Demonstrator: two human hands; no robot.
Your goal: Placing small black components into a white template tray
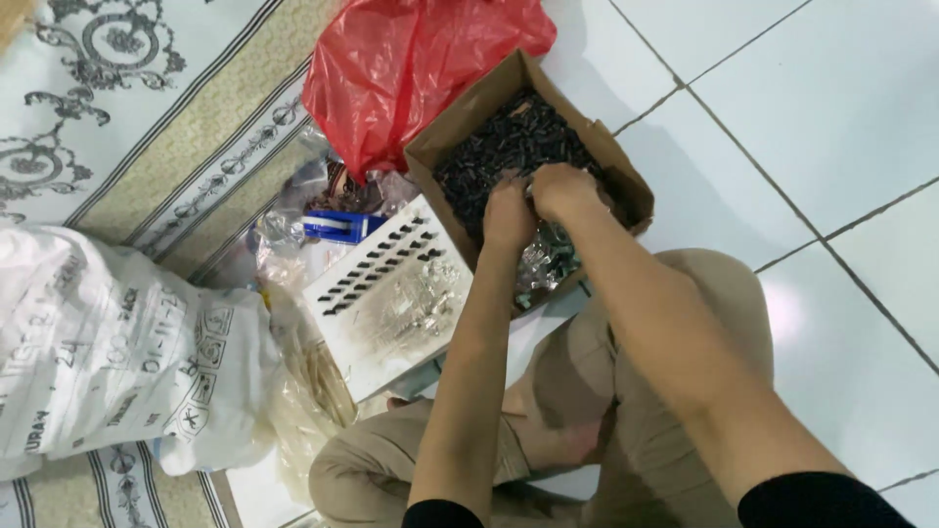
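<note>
Reaching into the cardboard box (611,156), both hands are seen from above and behind, so the fingertips are hidden among the small black parts (509,147) that fill it. The left hand (509,213) is curled downward into the heap; whether anything is pinched cannot be told. The right hand (562,191) is also bent over, touching the left, and its grip is likewise concealed. The parts are too small and blurred for their shape to be made out.

Just under the wrists a clear plastic bag (543,266) of small pieces is partly covered by the forearms. A white slotted tray (386,284) lies just left of the box, one corner touching it, several slots filled with black pieces. The red plastic bag (411,68) is cut off by the top edge; the white sack (108,352) is cut off at the left. A blue object (337,227) is half buried in clear wrapping.

Open tiled floor (831,117) is recorded to the right of the box; the left side is crowded up to the patterned mat (147,117). The bent knees (587,391) close the space below.
</note>
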